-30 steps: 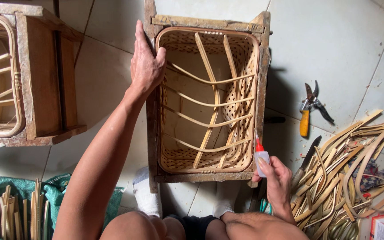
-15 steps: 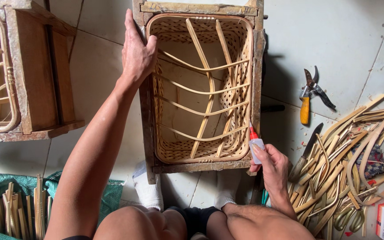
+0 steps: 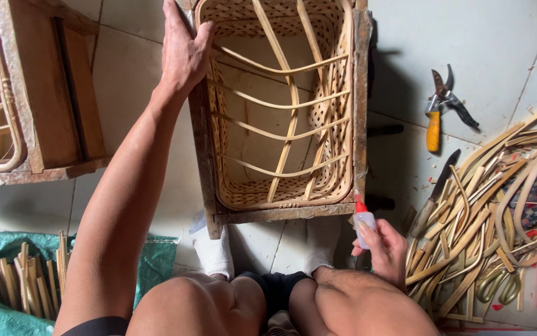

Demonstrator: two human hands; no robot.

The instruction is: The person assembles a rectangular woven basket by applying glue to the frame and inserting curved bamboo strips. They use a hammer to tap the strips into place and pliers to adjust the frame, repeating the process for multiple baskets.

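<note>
Head view: woven basket (image 3: pixel 281 106) in a wooden frame (image 3: pixel 360 112), upper centre — weave walls look complete, curved ribs in place. Left hand (image 3: pixel 183 53) lies flat, fingers spread, on the frame's left rim. Right hand (image 3: pixel 385 249) pinches a small glue bottle (image 3: pixel 363 218) at the lower right corner — gluing likely remains. Tiled floor (image 3: pixel 498 37); pruning shears (image 3: pixel 439 106) and cane strips (image 3: pixel 492 205) on the right.

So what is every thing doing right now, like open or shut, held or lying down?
Woven rattan basket in wooden frame: open side up, steadied by left hand.
Small glue bottle with red tip: upright in right hand, tip at frame's corner.
Orange-handled pruning shears: lying on floor, untouched.
Dark-handled knife: lying flat.
Rattan strips pile: loose on floor.
</note>
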